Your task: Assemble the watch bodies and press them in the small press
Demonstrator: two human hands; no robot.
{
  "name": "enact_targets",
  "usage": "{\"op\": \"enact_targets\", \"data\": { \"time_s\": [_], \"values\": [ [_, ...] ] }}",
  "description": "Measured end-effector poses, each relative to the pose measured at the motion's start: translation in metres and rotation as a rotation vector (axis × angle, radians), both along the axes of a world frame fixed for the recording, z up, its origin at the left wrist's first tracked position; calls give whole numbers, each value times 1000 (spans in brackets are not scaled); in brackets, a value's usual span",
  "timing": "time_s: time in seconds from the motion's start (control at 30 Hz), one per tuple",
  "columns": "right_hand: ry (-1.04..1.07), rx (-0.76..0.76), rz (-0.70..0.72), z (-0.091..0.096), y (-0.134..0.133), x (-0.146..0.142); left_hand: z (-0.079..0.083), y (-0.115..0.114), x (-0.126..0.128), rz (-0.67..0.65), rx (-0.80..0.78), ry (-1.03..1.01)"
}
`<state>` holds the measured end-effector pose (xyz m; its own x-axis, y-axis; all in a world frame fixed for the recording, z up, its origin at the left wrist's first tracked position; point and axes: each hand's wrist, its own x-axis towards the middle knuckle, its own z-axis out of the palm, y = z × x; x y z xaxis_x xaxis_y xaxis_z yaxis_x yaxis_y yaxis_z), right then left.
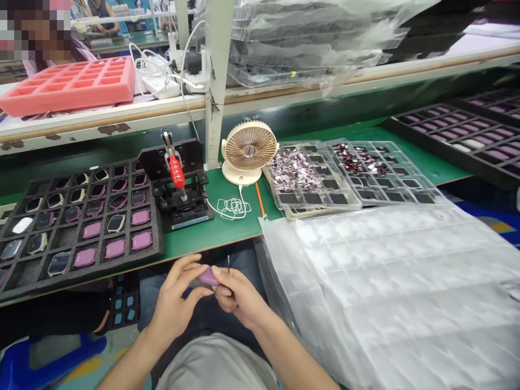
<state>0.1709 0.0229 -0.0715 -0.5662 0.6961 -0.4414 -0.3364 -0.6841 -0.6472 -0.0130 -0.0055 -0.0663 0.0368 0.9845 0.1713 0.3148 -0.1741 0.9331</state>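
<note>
Over my lap, just below the bench edge, my left hand (176,298) and my right hand (239,298) both pinch a mauve rounded piece (208,276). A thin dark pin or tweezer tip (228,264) sticks up from my right fingers. Its lower end is hidden. To the left on the bench lies a black foam tray (24,276) holding several smartwatch bodies, some with mauve backs and some with dark screens. My left hand is the nearer to this tray, though not touching it.
A black bench press with a red handle (176,171) stands beside a cream desk fan (249,146). Clear trays of small parts (309,184) lie behind a large plastic sheet (390,292) on the right. A pink foam tray (69,86) sits on the shelf above, near a co-worker (44,40).
</note>
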Motion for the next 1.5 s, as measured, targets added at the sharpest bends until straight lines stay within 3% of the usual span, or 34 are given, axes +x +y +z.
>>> {"op": "enact_targets", "data": {
  "time_s": [0.13, 0.23, 0.33, 0.4, 0.5, 0.57, 0.63, 0.7, 0.77, 0.83, 1.0, 1.07, 1.17, 1.23, 1.3, 1.37, 1.5],
  "values": [
    [74, -136, 63, 4, 1, 1, 4, 6, -11, -153, 358, 238],
    [34, -111, 121, -3, 1, -2, 0, 5, -13, -159, 486, 296],
    [-304, 143, 101, -9, 12, -1, -4, 7, -11, -91, 421, 361],
    [-608, 418, -100, -1, 29, 2, -3, 16, -8, -19, 356, 390],
    [-757, 833, -511, 36, 64, 0, -3, 44, 0, 103, 344, 380],
    [-691, 1111, -651, 69, 89, -8, -6, 69, 5, 170, 358, 374],
    [-616, 1393, -617, 95, 112, -21, -14, 93, 8, 225, 366, 382],
    [-555, 1595, -481, 108, 132, -34, -24, 109, 9, 274, 371, 385],
    [-533, 1700, -396, 112, 148, -44, -35, 117, 8, 294, 378, 383],
    [-517, 1755, -437, 116, 158, -51, -44, 119, 6, 282, 391, 378],
    [-533, 1683, -833, 139, 164, -54, -49, 113, 2, 271, 430, 354],
    [-626, 1671, -759, 131, 161, -50, -46, 104, 1, 280, 440, 333],
    [-892, 1656, -241, 87, 155, -41, -43, 81, 1, 282, 448, 303],
    [-1052, 1586, 4, 51, 155, -39, -44, 63, 2, 296, 442, 290],
    [-1143, 1539, 86, 22, 159, -43, -45, 48, 5, 317, 430, 286],
    [-1199, 1513, 120, 7, 168, -50, -46, 38, 8, 331, 422, 294],
    [-1288, 1485, 192, 5, 184, -63, -40, 34, 9, 365, 426, 328]
  ]
}}
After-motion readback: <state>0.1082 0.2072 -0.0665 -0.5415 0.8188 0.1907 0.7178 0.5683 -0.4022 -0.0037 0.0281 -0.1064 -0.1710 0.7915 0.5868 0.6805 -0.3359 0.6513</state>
